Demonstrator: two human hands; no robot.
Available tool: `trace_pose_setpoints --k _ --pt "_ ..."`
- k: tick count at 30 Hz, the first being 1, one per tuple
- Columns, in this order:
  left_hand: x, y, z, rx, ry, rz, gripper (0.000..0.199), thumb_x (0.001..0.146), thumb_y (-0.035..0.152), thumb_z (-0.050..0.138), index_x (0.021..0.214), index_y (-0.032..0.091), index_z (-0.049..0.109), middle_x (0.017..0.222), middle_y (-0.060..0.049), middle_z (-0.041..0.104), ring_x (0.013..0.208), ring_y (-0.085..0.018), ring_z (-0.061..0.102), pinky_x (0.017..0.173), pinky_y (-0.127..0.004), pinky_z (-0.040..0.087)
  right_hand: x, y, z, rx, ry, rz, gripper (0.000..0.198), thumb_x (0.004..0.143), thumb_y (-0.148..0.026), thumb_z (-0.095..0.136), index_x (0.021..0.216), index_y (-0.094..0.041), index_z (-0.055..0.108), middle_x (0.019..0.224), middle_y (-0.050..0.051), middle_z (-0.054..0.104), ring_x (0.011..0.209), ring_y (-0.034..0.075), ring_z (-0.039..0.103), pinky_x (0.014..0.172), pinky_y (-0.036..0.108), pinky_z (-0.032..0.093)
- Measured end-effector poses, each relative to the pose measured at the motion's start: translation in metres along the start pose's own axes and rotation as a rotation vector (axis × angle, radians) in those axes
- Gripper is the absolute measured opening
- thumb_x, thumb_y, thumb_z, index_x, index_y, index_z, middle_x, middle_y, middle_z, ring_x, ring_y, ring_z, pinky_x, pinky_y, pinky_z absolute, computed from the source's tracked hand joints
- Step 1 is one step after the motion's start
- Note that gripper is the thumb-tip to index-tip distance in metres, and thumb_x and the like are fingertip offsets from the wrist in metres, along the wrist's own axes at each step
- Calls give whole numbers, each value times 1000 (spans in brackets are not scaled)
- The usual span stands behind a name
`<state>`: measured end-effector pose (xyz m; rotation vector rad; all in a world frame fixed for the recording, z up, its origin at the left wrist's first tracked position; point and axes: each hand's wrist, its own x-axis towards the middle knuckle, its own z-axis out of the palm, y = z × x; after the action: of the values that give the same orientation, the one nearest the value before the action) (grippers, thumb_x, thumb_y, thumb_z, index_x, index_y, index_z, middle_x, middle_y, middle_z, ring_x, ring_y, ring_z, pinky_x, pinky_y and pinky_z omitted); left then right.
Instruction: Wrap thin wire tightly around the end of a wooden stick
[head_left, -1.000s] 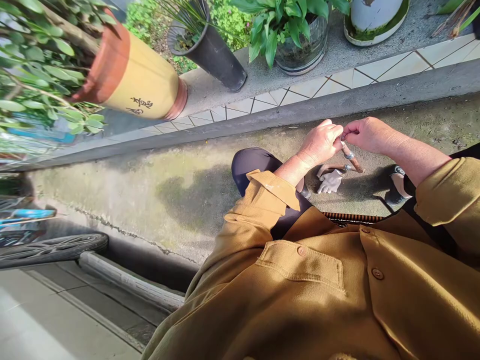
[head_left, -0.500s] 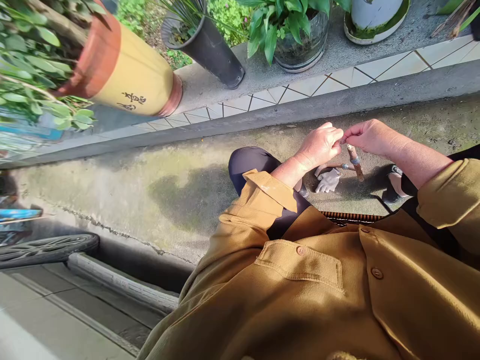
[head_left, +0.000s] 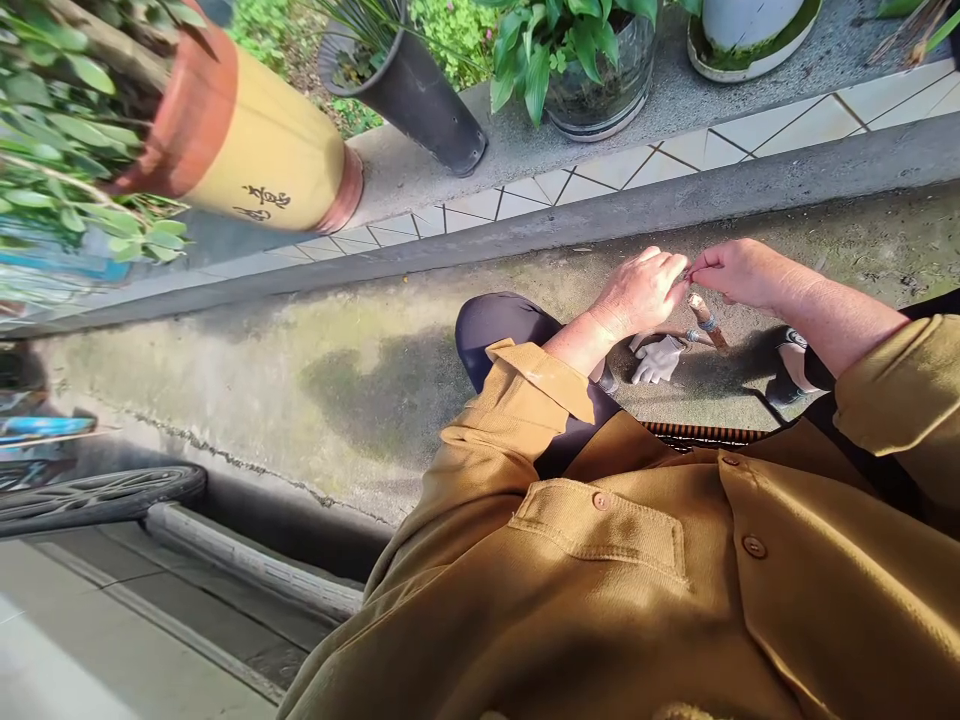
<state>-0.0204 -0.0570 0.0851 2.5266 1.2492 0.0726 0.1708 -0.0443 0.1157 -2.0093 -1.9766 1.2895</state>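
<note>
My left hand (head_left: 641, 288) and my right hand (head_left: 741, 272) meet fingertip to fingertip, both closed in a pinch. What lies between the fingers is too small to make out. Just under them is a short wooden stick (head_left: 700, 310) with a pale top end and bluish-grey wire wound round it. A second, thinner piece of wood, also wire-bound, joins it from the side; whether a finger touches the wood is unclear. Below my left hand, a pale grey work glove (head_left: 658, 360) lies on the concrete ground.
A tiled ledge (head_left: 600, 185) runs across in front, carrying a yellow and red-brown pot (head_left: 277, 140), a tall dark pot (head_left: 427, 105), a glass planter (head_left: 600, 95) and a white pot in a saucer (head_left: 750, 65). At the lower left is a wheel (head_left: 105, 495).
Both hands stay pinched together, with the meeting point slightly farther right. The wooden stick leans more, its top end tipped to the left. The view has shifted a little.
</note>
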Motion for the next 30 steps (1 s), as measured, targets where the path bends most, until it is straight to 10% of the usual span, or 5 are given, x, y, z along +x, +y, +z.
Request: trace_pose_setpoints --k 30 --pt "7 -19 -1 -70 -72 220 28 90 5 53 88 20 76 87 -9 76 89 -26 71 86 -39 51 6 14 3 -137 -108 -199 27 95 -27 62 97 -26 89 71 0 71 69 17 60 70 30 45"
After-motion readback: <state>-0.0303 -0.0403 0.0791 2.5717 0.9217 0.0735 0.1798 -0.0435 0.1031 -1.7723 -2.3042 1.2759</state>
